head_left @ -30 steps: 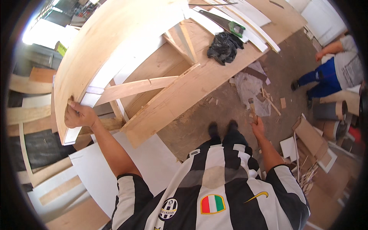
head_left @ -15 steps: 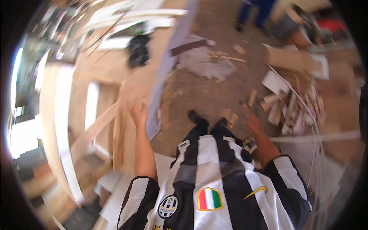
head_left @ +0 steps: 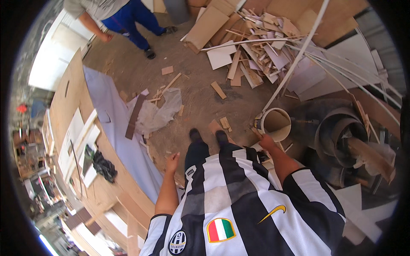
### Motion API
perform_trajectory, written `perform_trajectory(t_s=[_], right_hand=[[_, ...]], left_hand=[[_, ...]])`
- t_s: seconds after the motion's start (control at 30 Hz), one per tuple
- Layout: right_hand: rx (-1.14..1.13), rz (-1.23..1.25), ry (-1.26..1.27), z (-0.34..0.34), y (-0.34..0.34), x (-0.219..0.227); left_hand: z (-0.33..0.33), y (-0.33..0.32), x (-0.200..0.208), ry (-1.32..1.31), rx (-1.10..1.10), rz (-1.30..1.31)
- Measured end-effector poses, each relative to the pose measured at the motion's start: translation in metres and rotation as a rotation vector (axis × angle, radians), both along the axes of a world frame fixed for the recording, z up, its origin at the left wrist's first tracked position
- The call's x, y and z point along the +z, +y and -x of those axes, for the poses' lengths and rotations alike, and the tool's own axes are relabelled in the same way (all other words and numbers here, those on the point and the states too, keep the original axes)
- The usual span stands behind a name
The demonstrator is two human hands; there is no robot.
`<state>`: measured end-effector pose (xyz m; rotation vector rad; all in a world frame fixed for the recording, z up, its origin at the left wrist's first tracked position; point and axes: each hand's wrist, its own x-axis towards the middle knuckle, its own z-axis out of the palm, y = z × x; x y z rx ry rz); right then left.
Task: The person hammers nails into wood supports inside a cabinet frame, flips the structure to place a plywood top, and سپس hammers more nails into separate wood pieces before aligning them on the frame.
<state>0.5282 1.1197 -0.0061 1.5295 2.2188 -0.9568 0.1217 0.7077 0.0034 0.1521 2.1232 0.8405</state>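
Observation:
My left hand point(head_left: 172, 162) hangs beside the workbench's draped edge, its fingers loosely curled and nothing visible in them. My right hand point(head_left: 266, 141) is closed at the near left side of a round, pale-rimmed bucket point(head_left: 288, 132). Something slim seems to stick out of that hand, too small and blended with the bucket to name. Whether the hand touches the bucket, I cannot tell. On the wooden workbench point(head_left: 124, 181) to my left lie a black plastic bag point(head_left: 103, 165) and white strips.
A heap of wood offcuts point(head_left: 267, 47) lies ahead to the right, with long pale strips point(head_left: 294, 59) leaning across. Clear plastic sheeting point(head_left: 164, 110) and a dark board point(head_left: 135, 117) litter the floor. Large black rings point(head_left: 324, 136) stand to the right. A person in blue trousers point(head_left: 130, 21) stands far left.
The view has swung right, away from the workbench. My left hand has come off the workbench and hangs beside it. My right hand is now beside the bucket.

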Motion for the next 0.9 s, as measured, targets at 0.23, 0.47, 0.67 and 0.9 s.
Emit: perform_trajectory(t_s=[0.23, 0.47, 0.67, 0.9], right_hand=[[-0.353, 0.084, -0.127, -0.043, -0.032, -0.011], [-0.838, 0.172, 0.156, 0.021, -0.038, -0.031], [-1.005, 0.127, 0.281, 0.077, -0.007, -0.019], [-1.058, 0.328, 0.426, 0.134, 0.112, 0.01]], left_hand=[[0.074, 0.013, -0.049, -0.207, -0.297, 0.292], [0.24, 0.091, -0.117, 0.334, -0.908, -0.084], [0.29, 0.256, -0.065, 0.088, -0.568, 0.041], [0.199, 0.454, -0.082, -0.064, -0.671, 0.035]])
